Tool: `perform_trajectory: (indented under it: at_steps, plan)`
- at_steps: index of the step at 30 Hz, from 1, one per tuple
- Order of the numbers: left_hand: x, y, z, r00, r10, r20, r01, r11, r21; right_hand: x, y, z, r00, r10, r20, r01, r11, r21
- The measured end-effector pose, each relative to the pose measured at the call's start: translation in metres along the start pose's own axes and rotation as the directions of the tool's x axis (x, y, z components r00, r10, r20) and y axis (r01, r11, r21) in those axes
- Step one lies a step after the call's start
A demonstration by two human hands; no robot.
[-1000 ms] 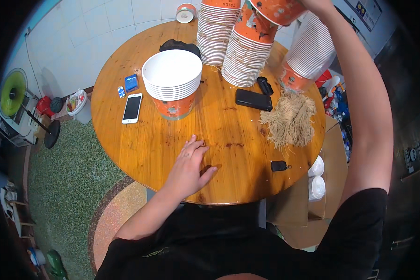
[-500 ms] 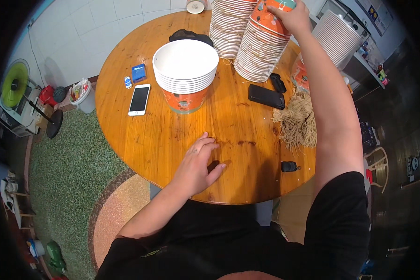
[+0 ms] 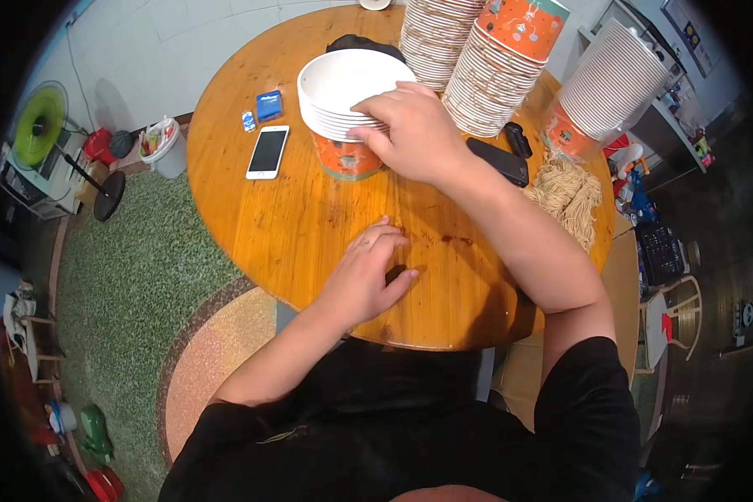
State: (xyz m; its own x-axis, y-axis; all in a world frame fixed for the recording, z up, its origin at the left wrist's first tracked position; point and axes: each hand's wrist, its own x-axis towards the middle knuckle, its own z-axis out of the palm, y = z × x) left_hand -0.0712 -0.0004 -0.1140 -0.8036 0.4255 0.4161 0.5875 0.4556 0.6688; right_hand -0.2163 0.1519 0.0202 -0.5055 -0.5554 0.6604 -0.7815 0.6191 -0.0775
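Observation:
A short stack of white-rimmed paper buckets (image 3: 333,125), orange printed at the base, stands upright left of the table's middle. My right hand (image 3: 414,130) reaches across to its right side, fingers bent over the rims and thumb against the outside. How many rims it grips is hidden. Near the front edge, my left hand (image 3: 361,272) rests on the wooden table with fingers stretched and nothing in them. Behind my right hand rises a tall nested stack of buckets (image 3: 494,84) with twine between the rims, topped by an orange one. Another tall twine-wrapped stack (image 3: 437,42) stands beside it.
A third bucket stack (image 3: 607,84) leans at the far right. Beside my right forearm lie a black phone-shaped object (image 3: 500,161) and a twine bundle (image 3: 569,197). A white phone (image 3: 267,152) and a blue packet (image 3: 268,105) lie left of the short stack.
My right hand has left the orange bucket atop the tall stack and moved left and nearer, onto the short stack's rims. My left hand stays on the table. The view has shifted slightly.

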Motion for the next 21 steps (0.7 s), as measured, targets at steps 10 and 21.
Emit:
perform_trajectory:
  at_steps: [10,21]
  plan:
    - [0.000,-0.011,0.002,0.929,-0.015,-0.369,0.056,0.993,0.100,0.019,-0.016,0.008,0.971,0.236,0.040,-0.238,0.967,0.090]
    - [0.084,-0.045,-0.052,0.858,0.200,-0.473,0.080,0.858,0.508,0.013,-0.033,0.009,0.961,0.270,-0.064,-0.269,0.963,0.024]
